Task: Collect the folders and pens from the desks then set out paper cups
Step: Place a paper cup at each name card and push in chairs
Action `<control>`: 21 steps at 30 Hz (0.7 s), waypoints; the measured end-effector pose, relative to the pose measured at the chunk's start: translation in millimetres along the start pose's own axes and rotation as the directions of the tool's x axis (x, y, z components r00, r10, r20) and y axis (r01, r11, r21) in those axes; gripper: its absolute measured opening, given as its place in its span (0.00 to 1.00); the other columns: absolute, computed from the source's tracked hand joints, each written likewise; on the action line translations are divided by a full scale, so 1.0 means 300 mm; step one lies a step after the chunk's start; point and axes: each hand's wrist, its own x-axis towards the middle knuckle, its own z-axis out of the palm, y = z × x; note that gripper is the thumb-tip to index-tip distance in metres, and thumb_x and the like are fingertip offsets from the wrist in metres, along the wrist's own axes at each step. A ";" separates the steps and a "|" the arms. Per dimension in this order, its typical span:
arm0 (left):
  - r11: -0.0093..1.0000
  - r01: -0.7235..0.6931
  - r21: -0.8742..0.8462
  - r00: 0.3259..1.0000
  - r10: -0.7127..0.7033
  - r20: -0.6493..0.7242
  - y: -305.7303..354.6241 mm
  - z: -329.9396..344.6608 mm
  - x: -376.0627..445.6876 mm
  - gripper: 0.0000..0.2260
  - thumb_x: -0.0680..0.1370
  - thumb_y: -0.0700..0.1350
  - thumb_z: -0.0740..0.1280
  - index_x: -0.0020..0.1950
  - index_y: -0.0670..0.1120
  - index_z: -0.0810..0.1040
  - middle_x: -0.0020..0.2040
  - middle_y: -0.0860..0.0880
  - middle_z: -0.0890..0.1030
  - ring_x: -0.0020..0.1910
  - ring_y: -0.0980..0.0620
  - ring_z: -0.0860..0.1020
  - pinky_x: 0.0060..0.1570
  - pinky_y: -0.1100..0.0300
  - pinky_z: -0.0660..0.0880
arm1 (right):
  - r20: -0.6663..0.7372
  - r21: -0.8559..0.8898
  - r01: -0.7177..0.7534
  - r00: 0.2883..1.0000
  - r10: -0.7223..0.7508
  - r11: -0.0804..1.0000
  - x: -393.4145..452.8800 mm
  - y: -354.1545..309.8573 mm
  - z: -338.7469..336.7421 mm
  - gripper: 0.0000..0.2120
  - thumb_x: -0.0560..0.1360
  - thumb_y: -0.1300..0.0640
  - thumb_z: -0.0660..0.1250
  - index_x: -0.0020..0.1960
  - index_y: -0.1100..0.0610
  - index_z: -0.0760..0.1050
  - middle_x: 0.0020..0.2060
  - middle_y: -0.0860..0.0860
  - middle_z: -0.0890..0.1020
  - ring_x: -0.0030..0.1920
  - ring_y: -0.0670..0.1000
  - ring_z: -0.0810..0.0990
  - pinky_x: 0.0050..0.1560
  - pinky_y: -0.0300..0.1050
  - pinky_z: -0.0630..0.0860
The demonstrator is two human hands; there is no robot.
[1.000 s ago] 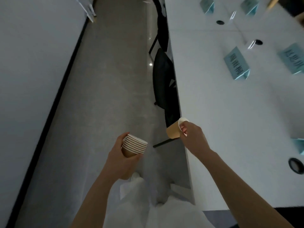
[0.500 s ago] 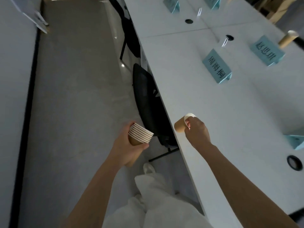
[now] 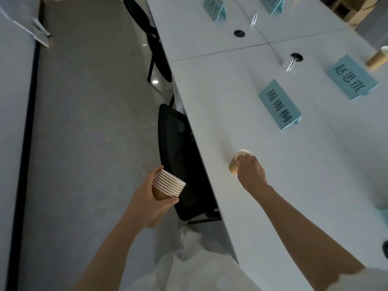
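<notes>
while gripped at the rim: single paper cup (image 3: 235,164), brown wall, white inside, over the white desk (image 3: 220,97) near its front edge; whether touching the surface, cannot tell; nothing seen inside
right hand (image 3: 251,173): fingers curled over the cup's rim from above, thumb side against its wall, arm stretched out over the desk
left hand (image 3: 147,198): wrapped round the base of the stack of paper cups (image 3: 168,186), held over the floor, off the desk edge
stack contents: cups nested one in another, white rims layered, tilted toward the desk; topmost cup's inside hidden
hands: well apart, each clamped on its own cup load
name card, near (image 3: 280,103): teal tent card with dark characters, beyond the single cup on the desk
name card, far right (image 3: 352,77): same kind, just beside another paper cup (image 3: 376,58) at the frame's edge
cable holes (image 3: 239,33): dark round openings in the desk top
chair (image 3: 178,162): black, tucked against the desk edge between the two hands
</notes>
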 end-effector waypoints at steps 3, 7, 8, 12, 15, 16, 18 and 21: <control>1.000 0.001 0.005 1.000 -0.001 0.016 0.000 -0.007 0.041 0.37 0.65 0.46 0.80 0.70 0.58 0.66 0.57 0.57 0.78 0.54 0.59 0.77 0.50 0.66 0.72 | 0.011 0.017 0.008 1.000 -0.009 1.000 0.013 -0.004 0.022 0.13 0.76 0.66 0.59 0.58 0.60 0.76 0.54 0.56 0.77 0.60 0.58 0.73 0.49 0.51 0.76; 1.000 -0.007 0.005 0.999 0.007 0.045 0.000 -0.036 0.094 0.37 0.66 0.46 0.80 0.70 0.58 0.66 0.58 0.56 0.77 0.55 0.58 0.77 0.49 0.67 0.72 | 0.027 0.020 0.002 1.000 -0.003 1.000 0.029 -0.016 0.032 0.11 0.76 0.63 0.62 0.57 0.61 0.76 0.54 0.56 0.77 0.60 0.58 0.72 0.48 0.52 0.77; 1.000 -0.012 0.005 0.999 0.012 0.045 0.003 -0.044 0.104 0.37 0.66 0.46 0.80 0.70 0.58 0.66 0.58 0.57 0.77 0.55 0.59 0.77 0.49 0.67 0.72 | 0.009 0.017 -0.004 1.000 0.004 1.000 0.030 -0.024 0.028 0.10 0.77 0.61 0.62 0.57 0.61 0.76 0.54 0.56 0.77 0.60 0.58 0.72 0.48 0.52 0.77; 0.999 -0.042 -0.001 0.999 0.042 0.033 0.004 -0.084 0.157 0.37 0.66 0.45 0.80 0.70 0.56 0.67 0.58 0.57 0.76 0.56 0.60 0.76 0.53 0.65 0.72 | -0.161 0.162 0.085 0.985 -0.058 0.983 0.025 -0.132 -0.020 0.09 0.76 0.63 0.65 0.55 0.62 0.77 0.49 0.57 0.80 0.53 0.59 0.76 0.50 0.51 0.76; 0.999 -0.049 0.004 0.997 0.049 0.056 -0.011 -0.134 0.204 0.36 0.66 0.47 0.80 0.70 0.57 0.67 0.58 0.59 0.76 0.56 0.59 0.76 0.55 0.62 0.73 | -0.120 0.423 0.156 0.986 -0.115 0.893 0.025 -0.311 -0.073 0.08 0.75 0.63 0.66 0.53 0.58 0.79 0.46 0.52 0.82 0.45 0.50 0.79 0.52 0.38 0.73; 0.999 -0.047 0.006 0.996 0.046 0.073 -0.017 -0.149 0.217 0.36 0.66 0.47 0.79 0.70 0.58 0.66 0.58 0.59 0.76 0.56 0.59 0.76 0.56 0.61 0.74 | -0.063 0.516 0.135 0.991 -0.119 0.846 0.026 -0.373 -0.090 0.08 0.74 0.62 0.66 0.52 0.56 0.80 0.45 0.50 0.82 0.44 0.47 0.80 0.51 0.35 0.75; 0.998 -0.057 0.007 0.993 0.056 0.108 -0.035 -0.199 0.256 0.36 0.67 0.46 0.79 0.69 0.59 0.66 0.57 0.60 0.75 0.55 0.60 0.76 0.55 0.61 0.73 | 0.046 0.630 0.096 0.986 -0.159 0.771 0.045 -0.510 -0.112 0.08 0.74 0.60 0.67 0.52 0.53 0.81 0.44 0.47 0.84 0.45 0.42 0.81 0.50 0.28 0.75; 0.993 -0.111 0.030 0.981 0.104 0.163 -0.061 -0.304 0.332 0.37 0.66 0.50 0.78 0.69 0.63 0.64 0.57 0.59 0.75 0.54 0.59 0.76 0.53 0.61 0.74 | 0.197 0.635 0.121 0.930 -0.311 0.763 0.091 -0.708 -0.127 0.10 0.76 0.56 0.67 0.56 0.53 0.81 0.49 0.46 0.85 0.49 0.40 0.82 0.51 0.27 0.74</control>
